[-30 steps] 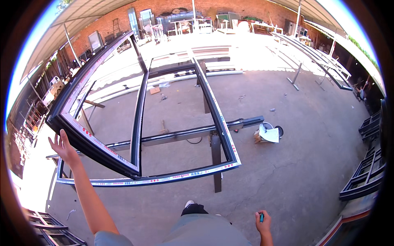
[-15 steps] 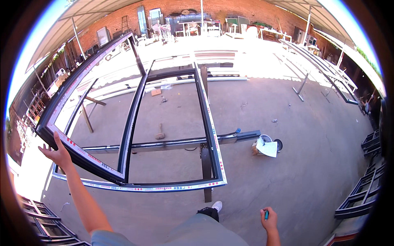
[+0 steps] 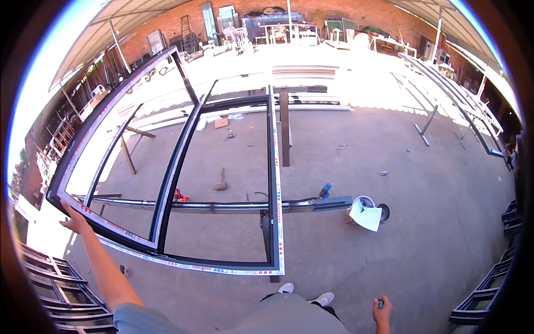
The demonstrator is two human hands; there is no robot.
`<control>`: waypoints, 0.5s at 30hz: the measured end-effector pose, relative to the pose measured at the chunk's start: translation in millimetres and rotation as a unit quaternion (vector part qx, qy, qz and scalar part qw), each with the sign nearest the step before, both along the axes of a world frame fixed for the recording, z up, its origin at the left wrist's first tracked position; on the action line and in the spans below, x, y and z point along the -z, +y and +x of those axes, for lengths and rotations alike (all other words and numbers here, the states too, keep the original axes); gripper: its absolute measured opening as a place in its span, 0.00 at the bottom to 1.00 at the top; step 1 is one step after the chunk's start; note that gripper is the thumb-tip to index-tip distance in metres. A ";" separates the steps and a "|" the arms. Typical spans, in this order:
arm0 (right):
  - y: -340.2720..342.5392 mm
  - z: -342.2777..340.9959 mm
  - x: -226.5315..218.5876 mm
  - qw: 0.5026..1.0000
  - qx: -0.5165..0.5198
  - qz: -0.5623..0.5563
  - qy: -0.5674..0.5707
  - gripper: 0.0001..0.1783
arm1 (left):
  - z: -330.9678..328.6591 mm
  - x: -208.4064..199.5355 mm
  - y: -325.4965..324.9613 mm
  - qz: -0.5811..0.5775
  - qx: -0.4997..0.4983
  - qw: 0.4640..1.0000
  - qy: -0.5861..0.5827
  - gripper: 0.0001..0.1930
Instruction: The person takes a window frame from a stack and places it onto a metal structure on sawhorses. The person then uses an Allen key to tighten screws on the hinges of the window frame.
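Note:
A large window frame (image 3: pixel 219 269), dark with white printed film along its edges, lies on steel supports ahead of me. On its left side a dark sash (image 3: pixel 92 119) stands tilted up. My left hand (image 3: pixel 77 219) is at the sash's near left corner, fingers apart, one fingertip against the edge. It does not wrap round the profile. Low on the right, away from the frame, my right hand (image 3: pixel 382 313) is closed round a small teal-green object (image 3: pixel 381 304), whose kind I cannot make out.
A steel beam (image 3: pixel 295 206) runs under the frame, with a blue power tool (image 3: pixel 325 190) and a red tool (image 3: pixel 181 196) along it. A mallet (image 3: pixel 221 181) lies on the floor. Right of the beam stands a bucket (image 3: pixel 364 201) with paper on it. More frames (image 3: pixel 61 278) are stacked left.
My view has shifted, and both my shoes now show. My left hand has drawn its fingers in closer to the sash corner. The right hand still holds the teal-green object.

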State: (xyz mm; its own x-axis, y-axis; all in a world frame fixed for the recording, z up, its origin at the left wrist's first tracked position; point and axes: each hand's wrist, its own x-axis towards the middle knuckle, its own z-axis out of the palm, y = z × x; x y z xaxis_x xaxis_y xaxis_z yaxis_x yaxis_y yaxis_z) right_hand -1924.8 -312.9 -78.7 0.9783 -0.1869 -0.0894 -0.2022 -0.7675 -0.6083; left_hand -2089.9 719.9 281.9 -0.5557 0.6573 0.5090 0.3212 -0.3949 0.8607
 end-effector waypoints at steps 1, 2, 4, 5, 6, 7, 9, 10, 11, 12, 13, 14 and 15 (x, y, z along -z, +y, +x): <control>-15.4 8.8 7.4 1.000 0.001 -0.008 0.004 0.11 | 4.1 4.8 -9.2 0.000 -0.015 1.000 0.009 0.73; -30.7 18.1 15.4 1.000 0.001 -0.015 0.008 0.11 | 7.5 9.5 -19.7 -0.021 -0.038 0.999 0.024 0.73; -65.1 38.3 31.2 1.000 -0.007 -0.028 0.011 0.12 | 15.0 24.5 -51.3 -0.065 -0.086 0.993 0.055 0.73; -82.2 49.3 40.7 0.999 -0.014 -0.032 0.010 0.12 | 23.5 37.7 -69.0 -0.042 -0.078 0.994 0.061 0.72; -99.3 63.5 48.6 0.999 -0.021 -0.035 0.007 0.12 | 32.7 52.5 -88.5 -0.065 -0.067 0.993 0.076 0.70; -114.3 77.1 53.4 0.999 -0.027 -0.037 0.005 0.13 | 47.1 71.2 -114.4 -0.077 -0.068 0.989 0.102 0.69; -141.3 101.0 59.6 0.999 -0.032 -0.042 -0.003 0.14 | 90.2 106.4 -177.1 -0.115 -0.048 0.980 0.152 0.65; -152.1 113.6 60.1 0.999 -0.038 -0.026 0.018 0.14 | 114.9 127.6 -214.8 -0.116 -0.007 0.974 0.196 0.63; -163.0 128.6 56.5 0.998 -0.043 -0.012 0.040 0.14 | 138.0 152.1 -249.0 -0.117 0.033 0.966 0.230 0.61; -170.5 140.8 52.7 0.997 -0.043 0.002 0.061 0.15 | 161.8 178.1 -287.9 -0.122 0.082 0.952 0.269 0.59; -174.8 159.2 44.7 0.994 -0.063 -0.008 0.085 0.15 | 182.8 205.6 -328.7 -0.127 0.137 0.932 0.309 0.57; -177.8 178.2 30.0 0.991 -0.081 -0.025 0.106 0.16 | 197.4 233.9 -373.0 -0.133 0.196 0.909 0.343 0.55; -186.7 192.9 25.2 0.988 -0.107 -0.042 0.105 0.17 | 214.6 261.6 -422.1 -0.144 0.266 0.870 0.390 0.54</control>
State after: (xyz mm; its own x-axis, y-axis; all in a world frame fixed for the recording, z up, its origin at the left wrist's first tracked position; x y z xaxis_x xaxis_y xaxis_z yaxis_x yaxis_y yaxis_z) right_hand -1731.9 -499.6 -103.8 0.9575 0.0073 -0.2883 -0.1448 -0.8524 -0.5024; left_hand -1875.4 297.9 20.3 0.3059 0.8788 0.3663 0.6894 -0.4698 0.5513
